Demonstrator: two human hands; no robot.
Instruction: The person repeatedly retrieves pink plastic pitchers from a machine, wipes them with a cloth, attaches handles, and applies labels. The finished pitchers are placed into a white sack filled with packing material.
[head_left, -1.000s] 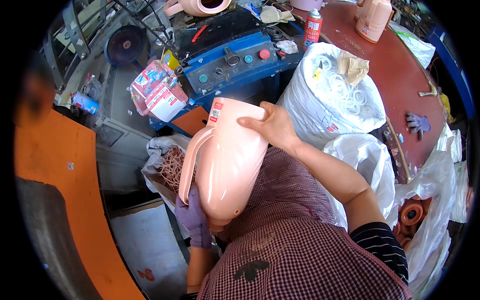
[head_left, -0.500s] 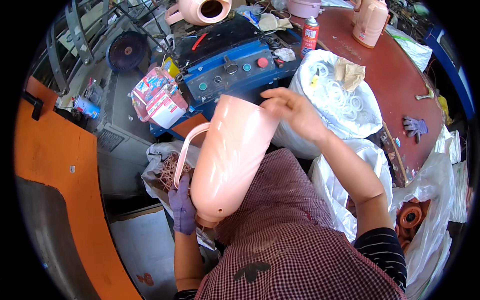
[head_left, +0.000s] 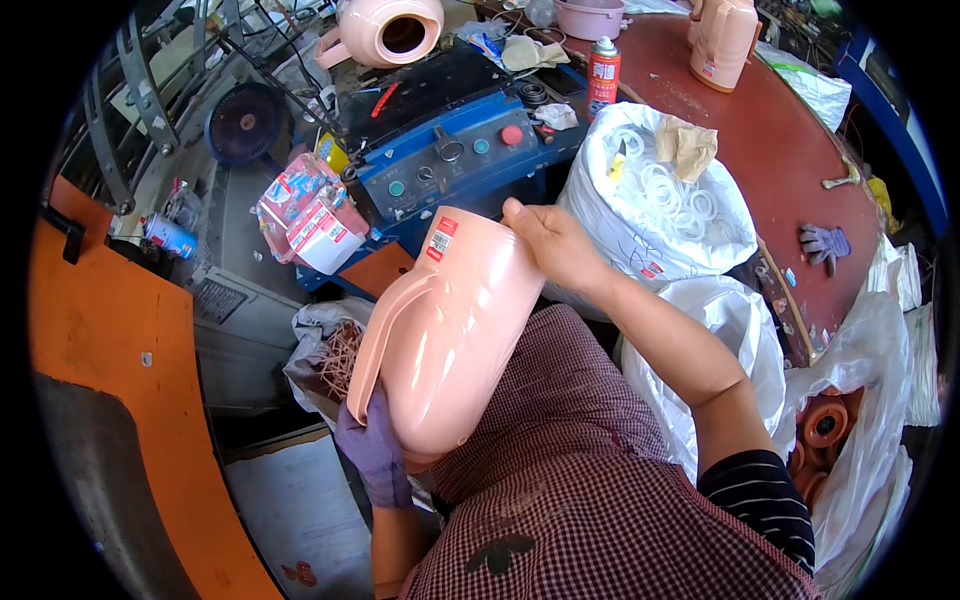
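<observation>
A glossy pink thermos jug shell (head_left: pixel 455 330) is held tilted in front of my apron, its wide end up and away from me. My left hand (head_left: pixel 378 450), in a purple glove, is closed around its lower end, beside the bottom of the curved handle (head_left: pixel 385 335). With bare fingers my right hand (head_left: pixel 557 245) grips the wide end at its right edge, thumb on top. A small red and white label (head_left: pixel 440 240) shows near that end, above the handle. The fingers behind the shell are hidden.
Ahead stands a blue control panel (head_left: pixel 440 165) with buttons. To its right are a white sack of clear rings (head_left: pixel 680 205), a red spray can (head_left: pixel 603 75) and a red table (head_left: pixel 770 170) with a purple glove (head_left: pixel 825 243). An orange panel (head_left: pixel 120 330) borders the left.
The shell has turned about its length, bringing the handle toward the front and the label into view. My right hand, earlier with fingers loosely raised at the wide end, now grips it.
</observation>
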